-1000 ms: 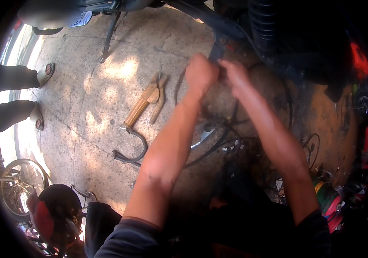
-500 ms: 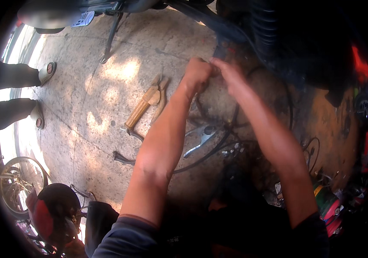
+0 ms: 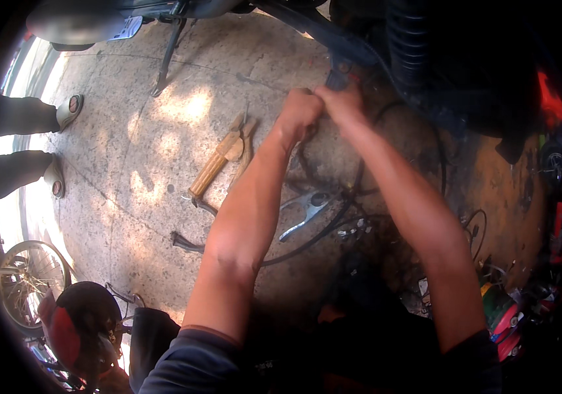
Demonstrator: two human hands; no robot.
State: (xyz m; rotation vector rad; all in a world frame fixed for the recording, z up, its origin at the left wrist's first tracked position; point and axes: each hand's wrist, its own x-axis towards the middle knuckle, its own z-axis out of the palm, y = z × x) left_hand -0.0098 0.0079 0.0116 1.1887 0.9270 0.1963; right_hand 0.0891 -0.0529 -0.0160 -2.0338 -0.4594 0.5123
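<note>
Both my hands meet just below a dark motorcycle part [image 3: 337, 79], under the frame of the vehicle. My left hand [image 3: 302, 108] is closed in a fist, knuckles up. Pressed against it, my right hand [image 3: 343, 103] has its thumb by the left fist and its fingers curled out of sight. Whatever they grip is hidden under them. On the concrete left of my left forearm lies a tan two-handled tool [image 3: 218, 161] resembling large pliers. Between my forearms is a silver-grey plier-like tool [image 3: 308, 211], with a black cable [image 3: 307, 246] curving past it.
A black ribbed spring [image 3: 405, 39] hangs at upper right. The vehicle's stand [image 3: 170, 56] rests on the floor at upper left. Another person's shoes [image 3: 69, 113] are at far left, above a bicycle wheel [image 3: 31, 282]. Red and green items [image 3: 507, 315] lie at lower right.
My right hand has shifted slightly left and turned, with its thumb now closer against my left fist. My left hand has barely moved. The tools on the floor stay put.
</note>
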